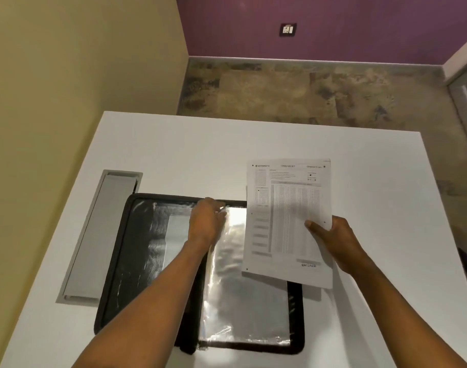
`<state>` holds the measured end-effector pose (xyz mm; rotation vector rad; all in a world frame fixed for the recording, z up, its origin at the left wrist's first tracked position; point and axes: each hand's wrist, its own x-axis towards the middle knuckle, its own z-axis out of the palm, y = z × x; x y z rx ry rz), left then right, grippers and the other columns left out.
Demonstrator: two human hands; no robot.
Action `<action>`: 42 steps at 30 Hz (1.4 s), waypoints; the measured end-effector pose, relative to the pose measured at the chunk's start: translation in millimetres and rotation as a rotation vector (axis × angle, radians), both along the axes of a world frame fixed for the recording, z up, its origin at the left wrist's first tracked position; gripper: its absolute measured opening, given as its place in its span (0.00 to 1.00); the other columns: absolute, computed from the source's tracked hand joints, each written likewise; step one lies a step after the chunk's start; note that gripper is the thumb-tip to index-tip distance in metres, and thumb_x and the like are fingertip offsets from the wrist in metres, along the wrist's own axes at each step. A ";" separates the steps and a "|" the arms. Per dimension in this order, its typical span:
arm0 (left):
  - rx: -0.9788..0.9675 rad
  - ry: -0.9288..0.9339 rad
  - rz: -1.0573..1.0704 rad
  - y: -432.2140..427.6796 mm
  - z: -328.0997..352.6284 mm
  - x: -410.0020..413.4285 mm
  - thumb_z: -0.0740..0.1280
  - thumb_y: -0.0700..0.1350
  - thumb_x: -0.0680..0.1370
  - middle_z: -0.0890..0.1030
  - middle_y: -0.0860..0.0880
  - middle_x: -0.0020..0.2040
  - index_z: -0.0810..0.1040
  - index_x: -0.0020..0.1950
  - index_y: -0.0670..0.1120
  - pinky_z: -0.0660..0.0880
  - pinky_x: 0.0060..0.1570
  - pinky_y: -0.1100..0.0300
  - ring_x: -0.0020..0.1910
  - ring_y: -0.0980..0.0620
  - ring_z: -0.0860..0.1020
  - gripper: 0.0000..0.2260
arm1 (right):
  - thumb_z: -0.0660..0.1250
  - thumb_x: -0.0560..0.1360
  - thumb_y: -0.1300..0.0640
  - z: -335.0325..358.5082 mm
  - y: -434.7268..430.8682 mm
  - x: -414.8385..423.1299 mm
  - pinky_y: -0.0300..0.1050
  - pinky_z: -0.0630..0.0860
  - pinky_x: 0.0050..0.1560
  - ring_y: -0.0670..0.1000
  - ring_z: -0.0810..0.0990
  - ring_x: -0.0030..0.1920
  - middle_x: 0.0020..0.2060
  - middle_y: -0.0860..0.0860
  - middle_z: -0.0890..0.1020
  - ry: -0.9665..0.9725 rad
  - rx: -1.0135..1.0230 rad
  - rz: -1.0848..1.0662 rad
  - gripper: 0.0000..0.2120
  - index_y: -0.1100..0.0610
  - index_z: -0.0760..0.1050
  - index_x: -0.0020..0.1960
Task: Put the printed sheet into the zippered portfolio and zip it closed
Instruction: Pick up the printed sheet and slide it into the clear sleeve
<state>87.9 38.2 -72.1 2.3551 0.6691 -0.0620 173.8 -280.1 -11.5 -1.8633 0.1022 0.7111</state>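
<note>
Your zippered portfolio [200, 274] lies open on the white table [200, 155], clear plastic sleeves [243, 293] showing inside. Your left hand [205, 221] rests at the portfolio's far edge, fingers pinching the top of a sleeve. Your right hand [333, 240] grips the printed sheet [288, 216], thumb on top, above the portfolio's far right corner, not yet inside.

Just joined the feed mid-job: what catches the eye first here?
The printed sheet, held up in the right hand above the right half of the open black portfolio on the white table. The left hand fingers a shiny plastic sleeve near the portfolio's top edge.
</note>
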 end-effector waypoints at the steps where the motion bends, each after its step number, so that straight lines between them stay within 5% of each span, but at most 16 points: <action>1: 0.060 0.009 -0.076 3.7 -4.1 3.8 0.69 0.46 0.81 0.82 0.48 0.56 0.85 0.61 0.47 0.71 0.52 0.59 0.57 0.47 0.79 0.11 | 0.73 0.78 0.49 -0.8 1.1 3.1 0.34 0.82 0.37 0.42 0.88 0.45 0.44 0.38 0.88 0.002 0.000 -0.014 0.06 0.43 0.80 0.54; 4: 0.187 0.000 -0.216 9.6 -14.3 8.2 0.70 0.46 0.81 0.81 0.49 0.57 0.85 0.63 0.50 0.72 0.55 0.55 0.58 0.46 0.77 0.12 | 0.73 0.78 0.49 -3.1 2.5 10.8 0.35 0.83 0.39 0.43 0.88 0.45 0.46 0.43 0.88 0.000 -0.012 -0.041 0.08 0.45 0.80 0.56; 11: 0.267 0.008 -0.240 10.8 -18.9 11.1 0.70 0.42 0.79 0.81 0.50 0.51 0.85 0.49 0.49 0.77 0.51 0.50 0.52 0.46 0.78 0.04 | 0.73 0.78 0.49 -3.8 4.3 19.9 0.41 0.85 0.46 0.48 0.87 0.50 0.52 0.45 0.87 0.000 -0.043 -0.052 0.14 0.50 0.81 0.62; 18: 0.150 0.004 -0.204 10.4 -20.3 12.5 0.69 0.39 0.76 0.82 0.52 0.50 0.85 0.46 0.48 0.76 0.50 0.48 0.52 0.48 0.76 0.06 | 0.73 0.77 0.49 2.5 7.9 30.1 0.50 0.85 0.54 0.52 0.87 0.54 0.54 0.48 0.87 -0.016 -0.028 -0.063 0.19 0.54 0.80 0.66; 27: 0.177 0.075 -0.287 13.2 -21.7 13.0 0.66 0.46 0.78 0.81 0.58 0.46 0.83 0.45 0.55 0.68 0.40 0.58 0.50 0.55 0.76 0.06 | 0.74 0.78 0.51 32.4 52.1 89.5 0.50 0.82 0.60 0.48 0.85 0.56 0.55 0.46 0.86 -0.207 0.074 -0.101 0.20 0.54 0.79 0.68; 31: 0.173 -0.018 -0.278 15.5 -26.8 2.4 0.71 0.46 0.78 0.79 0.58 0.50 0.84 0.46 0.55 0.67 0.40 0.61 0.49 0.58 0.73 0.04 | 0.73 0.79 0.50 35.5 81.1 116.8 0.51 0.82 0.60 0.52 0.84 0.58 0.60 0.49 0.84 -0.233 0.086 -0.001 0.21 0.53 0.78 0.70; 42: 0.083 -0.148 -0.259 17.3 -27.0 -3.9 0.75 0.47 0.78 0.72 0.61 0.45 0.86 0.50 0.51 0.67 0.38 0.63 0.41 0.60 0.72 0.03 | 0.74 0.77 0.50 17.3 132.2 142.4 0.41 0.84 0.46 0.45 0.88 0.48 0.52 0.43 0.87 -0.237 0.056 0.333 0.13 0.48 0.82 0.61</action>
